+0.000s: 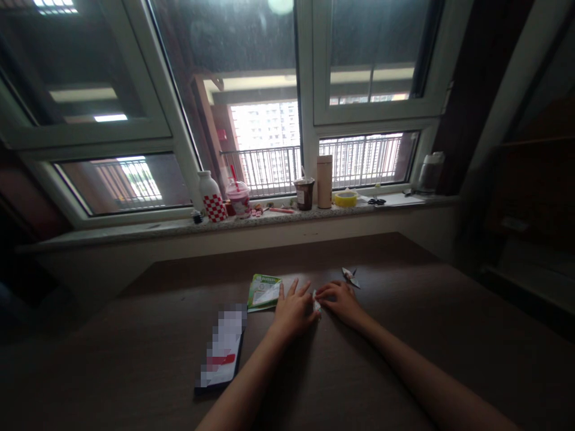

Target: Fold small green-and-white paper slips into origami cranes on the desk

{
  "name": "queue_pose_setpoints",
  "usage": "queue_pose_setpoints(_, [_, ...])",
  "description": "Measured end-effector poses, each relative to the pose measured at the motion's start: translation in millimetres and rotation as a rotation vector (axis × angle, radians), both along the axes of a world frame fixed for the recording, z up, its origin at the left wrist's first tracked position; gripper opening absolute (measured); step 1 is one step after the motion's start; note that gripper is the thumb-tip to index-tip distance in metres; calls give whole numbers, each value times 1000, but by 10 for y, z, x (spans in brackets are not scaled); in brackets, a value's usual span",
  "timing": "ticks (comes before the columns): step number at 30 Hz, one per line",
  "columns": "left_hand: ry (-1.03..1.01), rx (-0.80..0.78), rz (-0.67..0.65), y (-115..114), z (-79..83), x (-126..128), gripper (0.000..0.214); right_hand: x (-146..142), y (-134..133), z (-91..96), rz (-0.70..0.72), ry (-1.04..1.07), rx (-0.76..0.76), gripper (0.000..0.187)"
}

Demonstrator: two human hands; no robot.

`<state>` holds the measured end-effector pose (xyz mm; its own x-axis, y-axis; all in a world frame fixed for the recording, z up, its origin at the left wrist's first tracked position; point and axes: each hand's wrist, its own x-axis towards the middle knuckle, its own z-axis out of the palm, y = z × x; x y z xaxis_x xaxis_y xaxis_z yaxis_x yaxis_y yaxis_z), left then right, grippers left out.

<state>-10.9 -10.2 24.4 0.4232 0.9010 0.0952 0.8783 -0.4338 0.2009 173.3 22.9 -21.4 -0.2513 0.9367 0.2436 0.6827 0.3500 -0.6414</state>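
Note:
A small piece of folded patterned paper (317,304) lies on the brown table between my hands. My left hand (294,311) rests on the table with its fingers spread; its thumb side is against the paper's left edge. From the right, my right hand (342,304) pinches the paper with bent fingertips, which partly hide it. Just beyond the right hand sits a small folded-paper figure (350,278) with pointed ends. A green and white packet (264,294) lies by my left fingertips, one of which overlaps its right edge.
Left of my left forearm lies a phone-like flat object (222,350), its face blurred out. The windowsill (269,221) behind the table (148,335) bears a checked bottle (213,200), drink cups (238,200), a tan cylinder (324,182), yellow tape (345,199) and scissors (376,202).

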Motion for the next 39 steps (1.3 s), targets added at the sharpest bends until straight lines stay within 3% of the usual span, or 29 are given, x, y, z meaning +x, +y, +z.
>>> queue_pose_setpoints(8, [-5,-34,-29,-19,-26,-41,46,-6,-7,-8,-12,5,14,16])
queue_pose_setpoints(23, [-80,-21,63,13,-136,-68,47,78,11,-55,43,97,52,15])
queue_pose_setpoints(39, [-90,-27,150,-22,-100,-39,60,155,-59,64,109,-144,55,31])
